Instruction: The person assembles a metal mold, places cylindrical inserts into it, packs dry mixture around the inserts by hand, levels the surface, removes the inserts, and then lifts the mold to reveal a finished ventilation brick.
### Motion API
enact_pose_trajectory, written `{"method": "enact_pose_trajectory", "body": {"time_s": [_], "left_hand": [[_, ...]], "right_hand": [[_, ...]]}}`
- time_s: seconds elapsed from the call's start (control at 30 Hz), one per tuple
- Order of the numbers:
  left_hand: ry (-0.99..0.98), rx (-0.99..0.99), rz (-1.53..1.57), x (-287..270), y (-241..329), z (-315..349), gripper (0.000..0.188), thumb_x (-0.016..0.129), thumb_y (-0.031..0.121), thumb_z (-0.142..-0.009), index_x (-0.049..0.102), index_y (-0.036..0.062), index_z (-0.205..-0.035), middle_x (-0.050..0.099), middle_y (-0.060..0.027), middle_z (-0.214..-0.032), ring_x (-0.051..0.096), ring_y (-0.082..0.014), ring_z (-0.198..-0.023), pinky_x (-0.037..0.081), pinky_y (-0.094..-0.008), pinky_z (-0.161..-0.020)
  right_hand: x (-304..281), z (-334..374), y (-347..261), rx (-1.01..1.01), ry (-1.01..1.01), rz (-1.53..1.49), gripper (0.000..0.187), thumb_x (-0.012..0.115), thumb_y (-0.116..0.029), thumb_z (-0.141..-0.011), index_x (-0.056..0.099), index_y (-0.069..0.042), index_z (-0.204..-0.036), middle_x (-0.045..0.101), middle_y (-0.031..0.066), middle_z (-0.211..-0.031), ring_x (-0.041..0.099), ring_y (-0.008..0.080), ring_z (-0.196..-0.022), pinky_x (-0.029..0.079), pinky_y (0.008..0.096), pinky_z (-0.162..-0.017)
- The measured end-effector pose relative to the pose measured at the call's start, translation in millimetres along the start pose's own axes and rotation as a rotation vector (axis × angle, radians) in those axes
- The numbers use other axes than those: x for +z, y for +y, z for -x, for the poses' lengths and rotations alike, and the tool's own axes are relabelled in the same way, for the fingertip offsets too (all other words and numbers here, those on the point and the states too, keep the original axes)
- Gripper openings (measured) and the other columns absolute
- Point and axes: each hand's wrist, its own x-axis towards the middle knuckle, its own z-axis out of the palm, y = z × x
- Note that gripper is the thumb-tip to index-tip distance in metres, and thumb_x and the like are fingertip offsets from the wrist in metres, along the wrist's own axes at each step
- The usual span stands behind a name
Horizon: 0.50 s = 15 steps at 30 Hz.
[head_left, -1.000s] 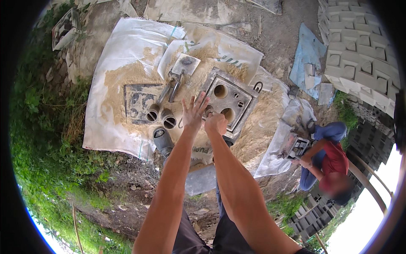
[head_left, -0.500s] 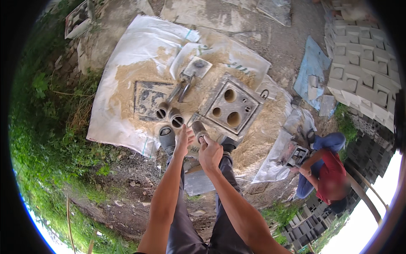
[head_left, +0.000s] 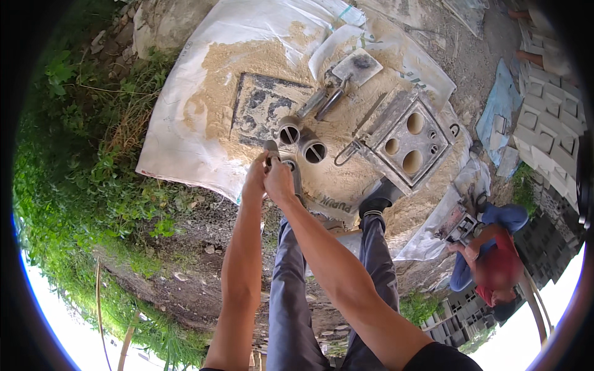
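My left hand [head_left: 254, 177] and my right hand [head_left: 280, 182] are together at a small grey cylinder [head_left: 271, 146], both closed around it; the fingers partly hide it. Just beyond them stand two wider grey cylinders, the left one [head_left: 289, 133] and the right one [head_left: 315, 152], each with a bar across its open top. Further right sits a square mould [head_left: 396, 128] with round holes in its top face and a wire handle [head_left: 348, 152] at its left side. A dark-patterned square [head_left: 266, 106] lies on the sand left of the cylinders.
Sand covers a white woven sheet [head_left: 170, 139] beneath these things. Two elongated tools [head_left: 330, 103] lie near a small square plate [head_left: 357, 67]. At right, a person in red [head_left: 498, 263] crouches over another mould [head_left: 461, 230]. Pale blocks [head_left: 547, 123] are stacked behind; plants [head_left: 99, 173] grow at left.
My right hand has carried the small cylinder left, past the two wider ones. My left hand, open before, has closed on it too. The view has shifted, moving the scene rightward.
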Motion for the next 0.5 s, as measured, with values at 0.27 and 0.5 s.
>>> {"method": "enact_pose_trajectory", "body": {"time_s": [0.27,0.5], "left_hand": [[-0.171,0.211,-0.194,-11.5,-16.9,-29.0,0.052,0.054,0.039,-0.093,0.045,0.0084,-0.134,0.057,-0.0111,-0.121,0.056,-0.0258,-0.106,0.044,-0.0351,-0.089],[0.763,0.569,-0.620,-11.3,-16.3,-11.4,0.048,0.060,0.029,-0.089,0.049,0.0013,-0.127,0.055,-0.0168,-0.120,0.056,-0.0321,-0.106,0.042,-0.0443,-0.090]], "right_hand": [[6.9,-9.1,27.0,-0.222,0.290,-0.126,0.032,0.045,-0.003,-0.085,0.057,0.000,-0.115,0.064,0.0209,-0.106,0.061,0.0377,-0.099,0.048,0.0450,-0.085],[-93.2,67.9,46.1,0.053,-0.055,-0.343,0.027,0.056,-0.025,-0.091,0.064,0.000,-0.097,0.069,0.0149,-0.085,0.067,0.0215,-0.077,0.051,0.0347,-0.069]]}}
